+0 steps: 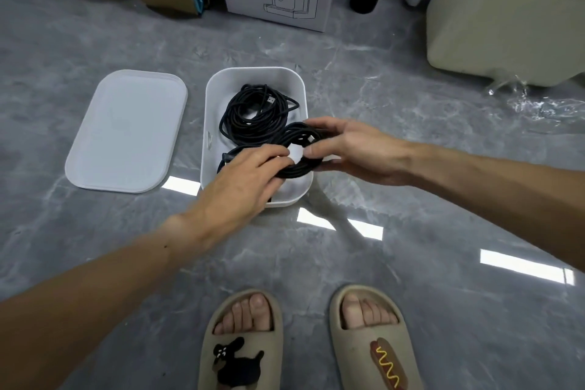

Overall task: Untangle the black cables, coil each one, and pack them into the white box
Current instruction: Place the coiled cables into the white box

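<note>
1. Over a grey marble-patterned floor [411, 142], a person lowers a coiled black cable [302, 149] into the near end of the open white box [207, 123], with both hands on the coil.

2. The left hand [243, 177] lies across the coil's near-left side, its fingers [272, 157] curled over the strands and pressing them down. The right hand [351, 149] grips the coil's right edge, thumb in front and fingers wrapped round the far side, so both hands are clamped on the same cable.

3. A second coiled cable [253, 111] already lies in the far half of the box, its USB plug [270, 101] resting on top. Another dark loop shows at the box's left wall under the left hand (whether it belongs to the held coil cannot be told).

4. Risk, as a judgement: the held coil sits partly over the box's right rim and touches the packed coil, and nothing visibly ties it, so it may spring open on release and spill a loop over the wall.

5. Pressing it down could also snag loops of the two cables together, undoing the untangling.

6. The white lid [126, 130] lies flat on the floor just left of the box. Any strand left proud of the rim would probably keep it from seating.
</note>
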Motion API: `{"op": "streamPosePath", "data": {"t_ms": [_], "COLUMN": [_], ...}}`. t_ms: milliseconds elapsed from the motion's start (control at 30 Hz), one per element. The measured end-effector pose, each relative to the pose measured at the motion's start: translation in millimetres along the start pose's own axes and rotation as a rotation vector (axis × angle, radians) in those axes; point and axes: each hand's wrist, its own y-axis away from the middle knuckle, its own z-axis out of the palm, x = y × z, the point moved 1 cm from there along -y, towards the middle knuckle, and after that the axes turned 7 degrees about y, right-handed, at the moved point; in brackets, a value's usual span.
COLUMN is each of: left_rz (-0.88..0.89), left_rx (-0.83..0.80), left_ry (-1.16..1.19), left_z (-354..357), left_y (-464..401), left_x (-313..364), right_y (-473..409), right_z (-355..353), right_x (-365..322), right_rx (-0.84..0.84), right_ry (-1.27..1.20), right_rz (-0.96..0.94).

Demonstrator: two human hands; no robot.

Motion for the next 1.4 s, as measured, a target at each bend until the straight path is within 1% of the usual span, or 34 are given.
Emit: {"op": "streamPosePath", "data": {"t_ms": [167,200,233,267,300,333,367,433,500,667,800,900,1033,1200,1400], "left_rz": [-0.207,-0.248,-0.328,-0.432,-0.550,-0.656,-0.736,-0.815,-0.829,-0.848,-0.864,-0.865,-0.818,-0.753,-0.665], "left_rx": [0.056,0.069,0.089,0.122,0.150,0.172,0.162,0.122,0.104,0.129,0.125,0.090,0.061,0.026,-0.001], "left_ry": [0.223,0.323,0.462,0.627,0.736,0.790,0.775,0.766,0.767,0.684,0.518,0.423,0.288,0.112,-0.015], "left_z": [-16,-19,-23,-26,-28,-29,-31,-32,-34,-37,-39,-38,-35,-30,-23], "left_y": [0,-1,-3,-5,-8,-10,-13,-16,-17,-15,-13,-12,-12,-6,-2], "left_x": [-4,-3,-1,1,-1,-4,-7,-10,-10,-15,-19,-24,-23,-28,-38], "right_y": [-21,-24,-27,-30,-32,-34,-35,-38,-39,-44,-48,-54,-59,-65,-69], "right_z": [10,12,14,15,16,18,19,22,25,33,43,48,51,51,51], "right_x": [-3,-3,-2,-2,0,1,2,4,6,5,6,12,18,23,31], "right_rx": [0.061,0.075,0.084,0.083,0.078,0.070,0.063,0.058,0.065,0.071,0.051,0.091,0.144,0.191,0.191], "right_ry": [-0.095,-0.116,-0.130,-0.139,-0.145,-0.144,-0.141,-0.143,-0.141,-0.080,-0.009,0.082,0.239,0.558,0.640], "right_rz": [-0.008,-0.005,-0.003,-0.002,-0.001,0.003,0.008,0.016,0.022,0.032,0.059,0.073,0.060,0.027,0.035]}}
